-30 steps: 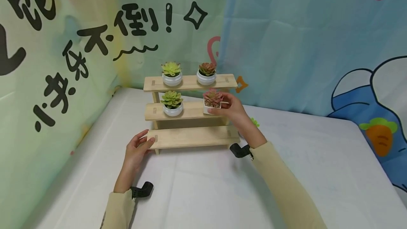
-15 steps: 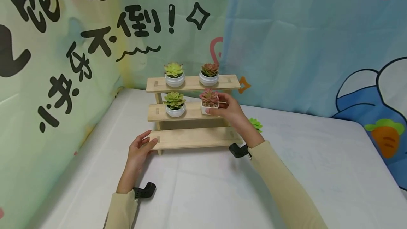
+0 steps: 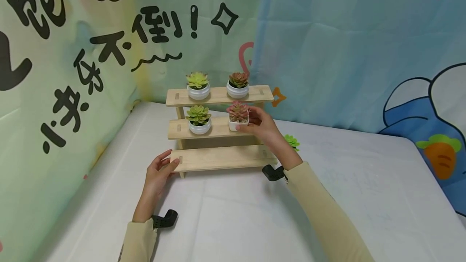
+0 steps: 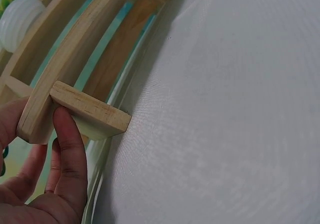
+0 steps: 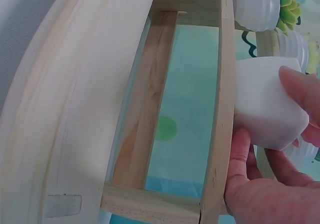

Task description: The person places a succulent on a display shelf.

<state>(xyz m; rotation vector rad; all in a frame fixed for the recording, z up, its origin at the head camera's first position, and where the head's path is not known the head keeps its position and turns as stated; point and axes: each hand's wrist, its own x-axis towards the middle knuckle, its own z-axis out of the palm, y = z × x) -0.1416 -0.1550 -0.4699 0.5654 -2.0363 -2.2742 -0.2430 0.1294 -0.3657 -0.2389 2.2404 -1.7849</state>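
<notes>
A three-tier wooden shelf (image 3: 225,157) stands on the white-covered table. My left hand (image 3: 157,175) grips the left end of its bottom board, the thumb on top and fingers beneath, as the left wrist view shows. On the right of the middle board, my right hand (image 3: 263,126) holds a square white pot with a pink succulent (image 3: 238,113). In the right wrist view the white pot (image 5: 267,101) sits right at the board's edge, between thumb and fingers. A green succulent (image 3: 198,118) in a round white pot stands left of it on the same board.
Two more potted succulents stand on the top board, a yellow-green one (image 3: 198,85) and a reddish-brown one (image 3: 238,85). Behind my right forearm a bright green plant (image 3: 291,142) shows partly. Printed cloth walls (image 3: 327,51) rise behind the table.
The pink succulent's pot has shifted slightly left along the middle board with my right hand. My left hand keeps its grip on the bottom board.
</notes>
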